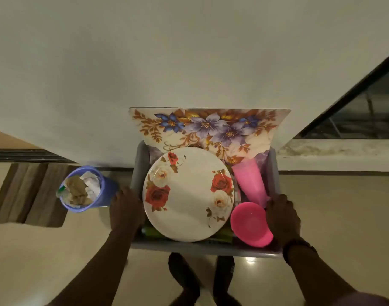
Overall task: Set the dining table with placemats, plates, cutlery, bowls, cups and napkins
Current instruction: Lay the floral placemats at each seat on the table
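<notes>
Carrying the grey tray (pixel 138 164) level: my left hand (pixel 125 208) grips its left rim, my right hand (pixel 283 217) its right rim. Rose-patterned plate (pixel 187 199) at tray centre; pink cup (pixel 251 182) and pink bowl (pixel 249 224) right of it, lying loose, so steadiness matters.

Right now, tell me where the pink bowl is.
In the head view, the pink bowl sits in the near right corner of the grey bin, beside the floral plate, just below the pink cup, against the right hand.
</notes>
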